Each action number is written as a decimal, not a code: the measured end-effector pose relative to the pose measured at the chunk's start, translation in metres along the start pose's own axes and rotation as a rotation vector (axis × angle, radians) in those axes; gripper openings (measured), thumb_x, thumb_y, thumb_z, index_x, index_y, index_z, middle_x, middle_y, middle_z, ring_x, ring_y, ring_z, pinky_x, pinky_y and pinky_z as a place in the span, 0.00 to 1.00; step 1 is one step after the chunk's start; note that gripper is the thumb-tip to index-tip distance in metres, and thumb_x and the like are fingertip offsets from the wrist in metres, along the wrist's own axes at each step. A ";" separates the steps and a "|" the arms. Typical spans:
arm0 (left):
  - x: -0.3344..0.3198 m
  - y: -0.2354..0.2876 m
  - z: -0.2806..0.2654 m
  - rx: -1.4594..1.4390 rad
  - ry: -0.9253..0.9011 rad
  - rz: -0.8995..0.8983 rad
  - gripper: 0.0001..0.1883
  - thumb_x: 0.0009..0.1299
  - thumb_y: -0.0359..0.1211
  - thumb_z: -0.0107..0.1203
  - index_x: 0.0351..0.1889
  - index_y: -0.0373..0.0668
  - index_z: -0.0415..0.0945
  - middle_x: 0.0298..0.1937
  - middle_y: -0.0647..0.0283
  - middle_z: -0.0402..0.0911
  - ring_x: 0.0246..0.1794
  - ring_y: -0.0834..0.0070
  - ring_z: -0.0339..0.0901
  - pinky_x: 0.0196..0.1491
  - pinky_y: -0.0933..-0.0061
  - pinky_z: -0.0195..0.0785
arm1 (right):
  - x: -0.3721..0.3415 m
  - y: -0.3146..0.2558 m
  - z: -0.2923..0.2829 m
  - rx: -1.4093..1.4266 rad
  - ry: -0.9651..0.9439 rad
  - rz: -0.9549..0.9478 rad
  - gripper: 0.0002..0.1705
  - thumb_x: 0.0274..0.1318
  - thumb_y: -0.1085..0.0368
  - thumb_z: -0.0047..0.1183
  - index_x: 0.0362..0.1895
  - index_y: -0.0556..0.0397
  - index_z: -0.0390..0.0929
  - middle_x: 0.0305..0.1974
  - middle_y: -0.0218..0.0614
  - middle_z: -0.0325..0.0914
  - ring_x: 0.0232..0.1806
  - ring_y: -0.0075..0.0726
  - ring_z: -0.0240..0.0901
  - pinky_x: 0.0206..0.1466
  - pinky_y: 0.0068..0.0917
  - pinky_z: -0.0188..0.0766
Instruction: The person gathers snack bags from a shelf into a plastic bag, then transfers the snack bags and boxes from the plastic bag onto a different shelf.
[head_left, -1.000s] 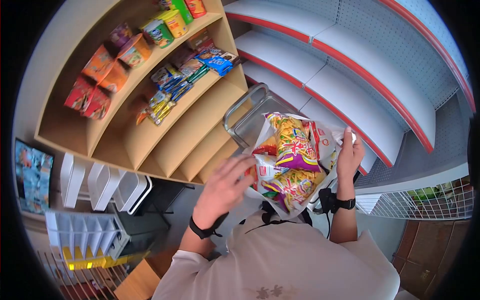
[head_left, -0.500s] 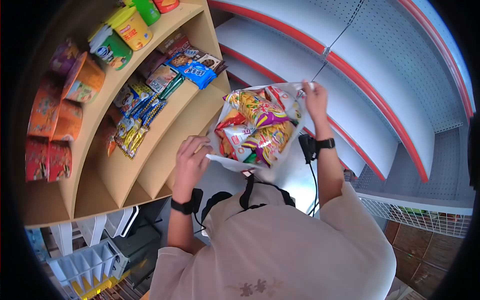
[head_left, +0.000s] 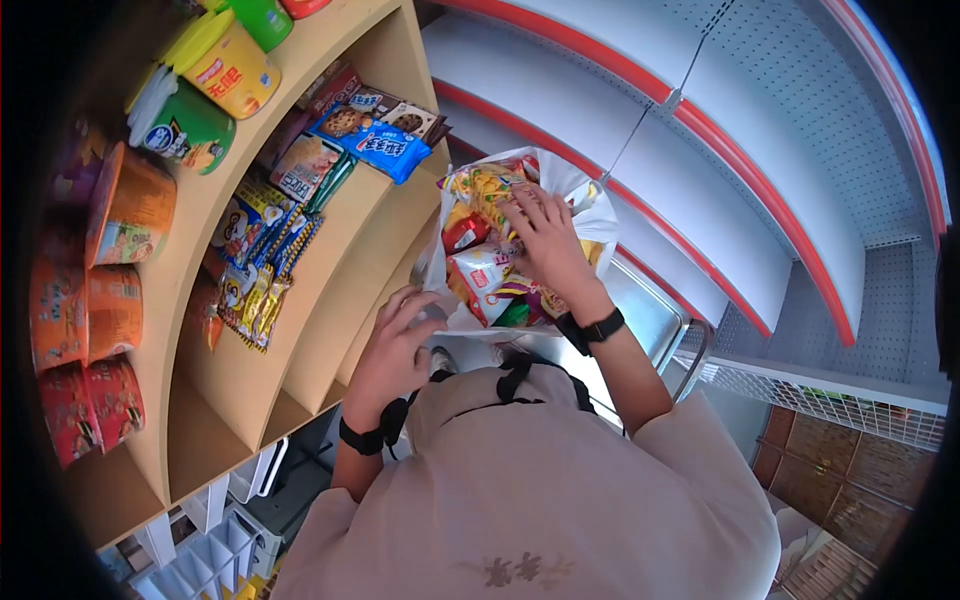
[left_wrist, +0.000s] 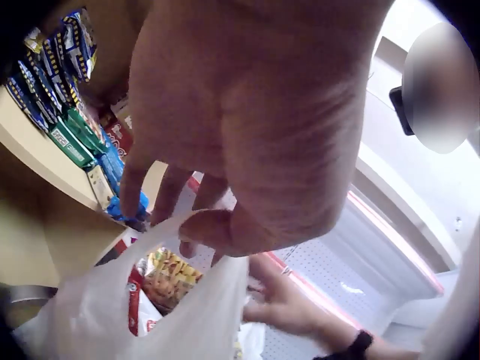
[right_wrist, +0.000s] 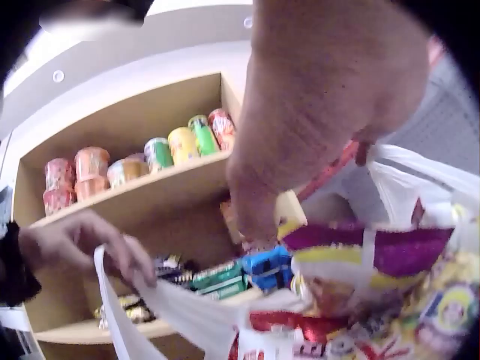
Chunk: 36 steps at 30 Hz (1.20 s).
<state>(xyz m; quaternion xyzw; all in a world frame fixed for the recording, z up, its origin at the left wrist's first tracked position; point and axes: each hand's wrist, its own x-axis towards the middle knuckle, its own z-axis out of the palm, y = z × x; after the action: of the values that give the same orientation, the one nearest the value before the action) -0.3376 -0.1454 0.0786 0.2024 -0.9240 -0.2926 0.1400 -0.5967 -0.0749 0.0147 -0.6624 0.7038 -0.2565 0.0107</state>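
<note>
Apparently I'm picking from the bag (head_left: 592, 215): packet (head_left: 474, 196) under my loosely spread right hand (head_left: 553, 248), edge in my left hand's (head_left: 392, 350) light curl; next calls for a pinch.

Bag (head_left: 597, 217), at left fingers (head_left: 398, 305): white
Snack packet (right_wrist: 409, 251), under right fingers (head_left: 535, 208): purple, yellow
Shelf packets (left_wrist: 45, 79), beyond left fingers: blue, yellow-dashed

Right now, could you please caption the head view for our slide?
Right hand over the snacks in a white bag, left hand at its edge, beside a wooden shelf.
</note>
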 end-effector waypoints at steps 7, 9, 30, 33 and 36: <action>0.003 0.007 -0.031 -0.214 -0.014 0.170 0.07 0.45 0.20 0.51 0.24 0.34 0.72 0.49 0.55 0.74 0.58 0.53 0.67 0.57 0.59 0.62 | 0.007 -0.021 -0.020 -0.351 0.148 0.193 0.35 0.34 0.70 0.62 0.55 0.39 0.75 0.57 0.27 0.72 0.66 0.46 0.56 0.70 0.70 0.31; 0.010 0.005 -0.029 -0.495 0.020 0.145 0.11 0.52 0.21 0.55 0.34 0.35 0.72 0.49 0.52 0.73 0.55 0.56 0.69 0.55 0.61 0.65 | -0.004 -0.047 -0.044 -0.386 0.227 0.177 0.34 0.33 0.70 0.62 0.53 0.40 0.77 0.56 0.27 0.73 0.65 0.46 0.58 0.71 0.69 0.28; -0.275 -0.141 -0.114 -1.050 0.725 -0.779 0.40 0.60 0.21 0.55 0.71 0.42 0.50 0.64 0.56 0.66 0.62 0.65 0.67 0.63 0.64 0.62 | -0.099 -0.035 0.070 -0.241 0.010 0.395 0.37 0.47 0.69 0.56 0.64 0.56 0.59 0.60 0.57 0.60 0.63 0.63 0.55 0.66 0.49 0.55; -0.323 -0.170 -0.131 -0.884 0.881 -0.887 0.35 0.64 0.21 0.52 0.70 0.42 0.52 0.63 0.57 0.68 0.59 0.67 0.69 0.60 0.65 0.65 | -0.101 -0.023 0.091 -0.420 0.131 0.374 0.37 0.51 0.71 0.49 0.68 0.53 0.55 0.61 0.59 0.58 0.64 0.64 0.55 0.66 0.51 0.53; -0.350 -0.216 -0.147 -0.674 0.942 -1.033 0.31 0.66 0.24 0.54 0.68 0.42 0.57 0.60 0.59 0.71 0.55 0.70 0.73 0.54 0.71 0.70 | -0.099 -0.013 0.103 -0.388 0.214 0.449 0.37 0.54 0.69 0.48 0.69 0.49 0.54 0.64 0.59 0.53 0.65 0.63 0.54 0.66 0.52 0.53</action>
<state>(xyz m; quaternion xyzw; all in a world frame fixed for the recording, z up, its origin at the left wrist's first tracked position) 0.0887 -0.2184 0.0168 0.6572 -0.4164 -0.4692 0.4180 -0.5359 -0.0174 -0.1024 -0.4496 0.8653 -0.1770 -0.1336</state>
